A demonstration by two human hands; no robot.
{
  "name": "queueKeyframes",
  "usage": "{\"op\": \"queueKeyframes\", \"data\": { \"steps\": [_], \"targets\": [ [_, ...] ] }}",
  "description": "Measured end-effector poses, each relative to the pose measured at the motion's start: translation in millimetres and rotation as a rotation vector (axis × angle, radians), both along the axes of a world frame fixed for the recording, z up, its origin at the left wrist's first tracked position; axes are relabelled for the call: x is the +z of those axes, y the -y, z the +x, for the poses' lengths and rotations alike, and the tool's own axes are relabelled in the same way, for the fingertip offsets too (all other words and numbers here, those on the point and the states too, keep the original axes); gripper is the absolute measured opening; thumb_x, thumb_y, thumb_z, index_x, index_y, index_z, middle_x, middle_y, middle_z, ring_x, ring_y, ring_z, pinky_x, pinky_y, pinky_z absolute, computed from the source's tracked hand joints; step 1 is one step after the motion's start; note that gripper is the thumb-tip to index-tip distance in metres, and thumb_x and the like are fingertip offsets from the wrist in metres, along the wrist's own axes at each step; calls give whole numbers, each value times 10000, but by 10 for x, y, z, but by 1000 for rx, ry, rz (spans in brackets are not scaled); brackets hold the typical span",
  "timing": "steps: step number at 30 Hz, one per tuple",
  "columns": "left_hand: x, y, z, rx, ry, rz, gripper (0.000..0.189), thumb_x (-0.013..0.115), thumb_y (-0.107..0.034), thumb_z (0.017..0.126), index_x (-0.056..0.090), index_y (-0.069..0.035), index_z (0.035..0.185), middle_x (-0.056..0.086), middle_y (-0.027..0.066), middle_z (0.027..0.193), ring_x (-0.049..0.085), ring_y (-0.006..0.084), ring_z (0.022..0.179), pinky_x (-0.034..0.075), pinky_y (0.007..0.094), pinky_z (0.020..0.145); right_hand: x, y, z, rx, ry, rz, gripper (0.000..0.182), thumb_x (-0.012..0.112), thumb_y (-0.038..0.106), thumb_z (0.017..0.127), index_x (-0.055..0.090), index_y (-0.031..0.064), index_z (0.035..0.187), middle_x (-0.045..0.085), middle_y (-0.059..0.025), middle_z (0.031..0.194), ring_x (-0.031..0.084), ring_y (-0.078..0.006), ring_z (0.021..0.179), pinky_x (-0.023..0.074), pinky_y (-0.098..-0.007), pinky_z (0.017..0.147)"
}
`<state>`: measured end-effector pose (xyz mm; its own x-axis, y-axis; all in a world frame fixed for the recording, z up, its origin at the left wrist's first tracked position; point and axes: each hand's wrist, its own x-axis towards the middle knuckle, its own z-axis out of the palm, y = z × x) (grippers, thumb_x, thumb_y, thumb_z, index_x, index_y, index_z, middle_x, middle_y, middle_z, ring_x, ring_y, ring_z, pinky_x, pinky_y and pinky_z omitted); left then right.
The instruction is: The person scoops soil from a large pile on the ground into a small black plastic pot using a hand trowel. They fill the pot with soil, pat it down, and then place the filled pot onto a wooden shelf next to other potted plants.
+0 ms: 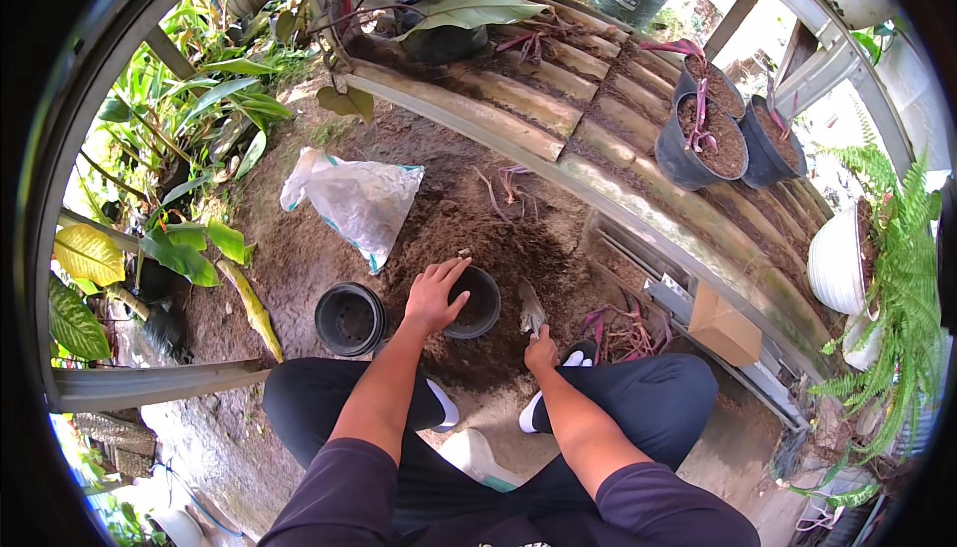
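Before me a mound of dark brown soil (467, 229) lies on the ground. A black plastic plant pot (484, 308) stands at its near side, with some soil inside. My left hand (437, 294) is at this pot's left rim, fingers apart; whether it grips the rim is unclear. My right hand (541, 349) is closed on the handle of a soil-covered hand trowel (531, 308), whose blade rests on the soil right of the pot. Stacked empty black pots (348, 319) stand to the left. Uprooted plants with purple leaves (624, 330) lie beyond my right foot.
A whitish plastic bag (366, 199) lies behind the stacked pots. A corrugated bench (598, 128) crosses the back and right, bearing potted purple plants (706, 136). Beneath it is a cardboard box (724, 326). A fern (897, 278) hangs at right; leafy plants (217, 99) grow at left.
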<state>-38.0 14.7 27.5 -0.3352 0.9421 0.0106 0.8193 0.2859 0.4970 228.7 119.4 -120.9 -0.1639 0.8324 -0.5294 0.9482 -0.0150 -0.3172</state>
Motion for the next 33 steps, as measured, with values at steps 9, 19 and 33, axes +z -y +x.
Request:
{"op": "queueKeyframes", "data": {
  "steps": [9,19,33],
  "targets": [
    [5,-23,11,2,-11,-36,674,596,-369,998,343,-225,1606,459,60,1549,447,311,1376,398,473,1129,-227,-34,35,-100,-196,-162,395,526,409,1025,562,167,1335,672,-246,1268,600,-466,1226,467,-523,1014],
    [-18,132,112,13,-186,-33,685,570,-417,1002,334,-226,1616,398,42,1611,424,285,1410,350,483,1147,793,-435,-143,-118,-236,-21,457,546,545,972,700,183,1205,706,-178,1216,629,-421,1188,486,-494,964],
    [-92,254,422,150,-197,-200,980,623,-534,933,115,-140,1673,144,76,1724,335,332,1475,354,523,1136,1203,-848,-200,32,-250,143,466,584,546,974,706,134,1156,733,-176,1133,672,-398,1107,518,-491,927]
  ]
}}
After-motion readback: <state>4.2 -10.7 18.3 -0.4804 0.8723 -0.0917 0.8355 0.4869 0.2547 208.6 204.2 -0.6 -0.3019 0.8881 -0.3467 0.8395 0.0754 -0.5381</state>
